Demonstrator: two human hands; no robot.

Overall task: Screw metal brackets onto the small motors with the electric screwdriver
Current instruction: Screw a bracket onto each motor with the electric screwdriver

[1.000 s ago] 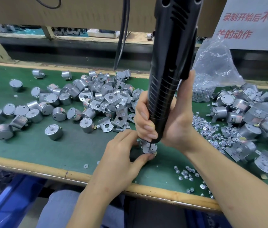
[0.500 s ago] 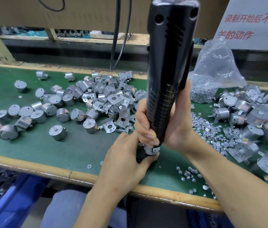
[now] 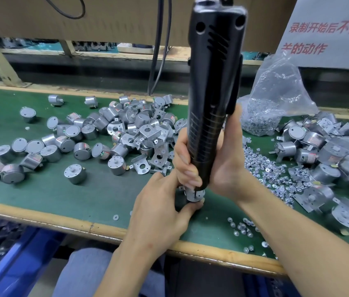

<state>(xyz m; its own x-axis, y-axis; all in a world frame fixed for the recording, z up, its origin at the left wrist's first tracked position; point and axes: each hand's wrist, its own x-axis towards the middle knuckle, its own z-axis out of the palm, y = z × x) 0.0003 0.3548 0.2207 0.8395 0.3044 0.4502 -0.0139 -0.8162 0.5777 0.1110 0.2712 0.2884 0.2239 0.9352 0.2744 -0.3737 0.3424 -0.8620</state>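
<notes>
A tall black electric screwdriver stands upright over the green mat, and my right hand grips its lower barrel. Its tip sits on a small silver motor with a metal bracket near the front of the bench. My left hand holds that motor from the left and front, thumb and fingers curled round it. Most of the motor is hidden by my fingers. A heap of loose motors and brackets lies behind on the left.
A clear plastic bag of screws stands at the back right, with loose screws scattered before it. Assembled motors pile at the right. Blue bins sit below the wooden bench edge. Cables hang at the back.
The screwdriver has tipped more upright over the motor. Both hands stay on the same motor and tool; the view has shifted slightly.
</notes>
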